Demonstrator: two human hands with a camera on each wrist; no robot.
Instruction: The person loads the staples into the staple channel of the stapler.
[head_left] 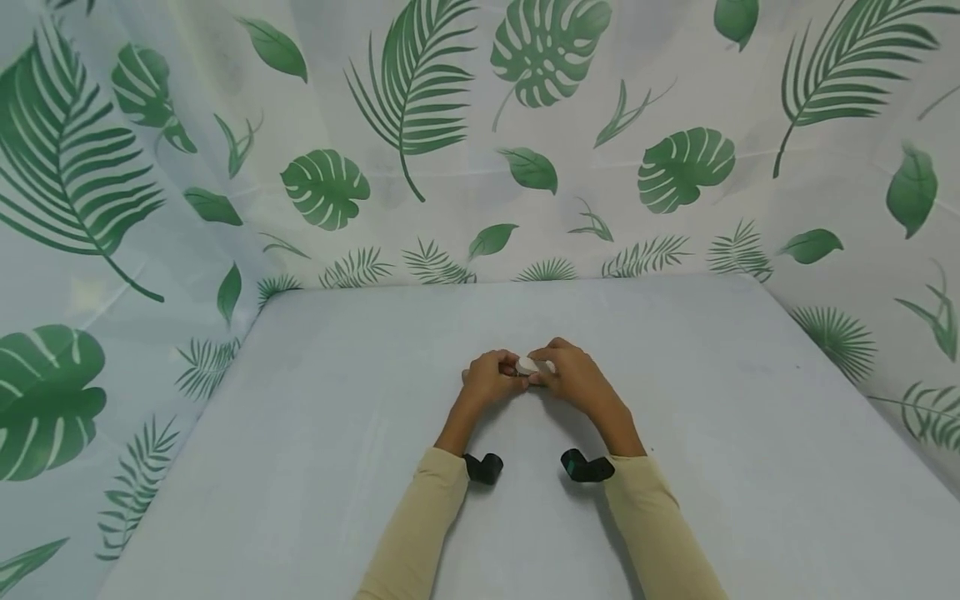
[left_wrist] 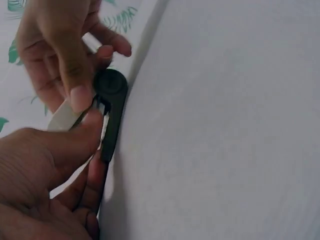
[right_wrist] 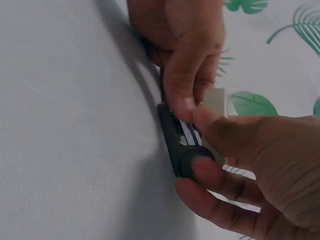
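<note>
Near the middle of the table, my left hand (head_left: 489,382) and right hand (head_left: 576,380) meet around a small dark tool. The tool (left_wrist: 116,115) has a rounded disc at one end and a long slot showing thin metal strips (right_wrist: 189,134). My left thumb and fingers pinch its narrower part. The right hand grips around the disc end, its thumb tip close to the left thumb. A pale, off-white flat piece (right_wrist: 216,102) lies along the tool's side, partly hidden by the fingers. From the head view mainly this white part (head_left: 527,366) shows between the hands.
A white-covered table (head_left: 315,417) spreads around the hands. Behind it and at both sides hangs a white curtain (head_left: 465,192) printed with green leaves. Dark wrist cameras (head_left: 483,468) sit at the sleeve cuffs.
</note>
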